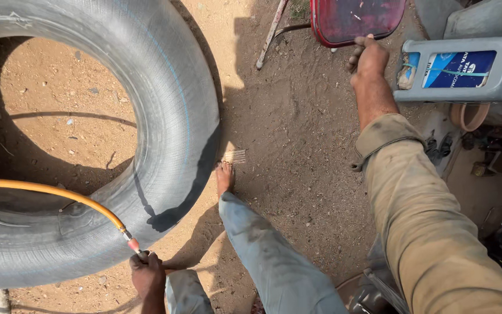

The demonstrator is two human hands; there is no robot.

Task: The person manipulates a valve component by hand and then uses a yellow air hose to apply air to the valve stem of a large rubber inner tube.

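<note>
One large grey inflated rubber inner tube (164, 116) lies on the sandy ground (286, 128) at the left of the view. Its ring is seen nearly face-on, with the central opening toward the upper left.

One orange air hose (47, 192) crosses the lower part of the tube. Its long axis runs from the left edge of the view down and to the right, ending in a red and metal nozzle fitting (133, 245) that points toward the lower right. The fitting lies directly above the left hand (146, 273), touching it. The fingers (140, 261) of the left hand are closed around the fitting's end, at the lower outer edge of the tube.

The right hand (368, 58) is extended forward at the upper right, well apart from the tube. It sits between one red metal seat (355, 20) and one grey plastic oil jug with a blue label (466, 68) that lies on its side. Its fingers are curled; whether they grip anything cannot be determined.

One bare foot (224, 177) rests on the ground just beside the tube's right edge, next to one small wire brush (235, 156).
</note>
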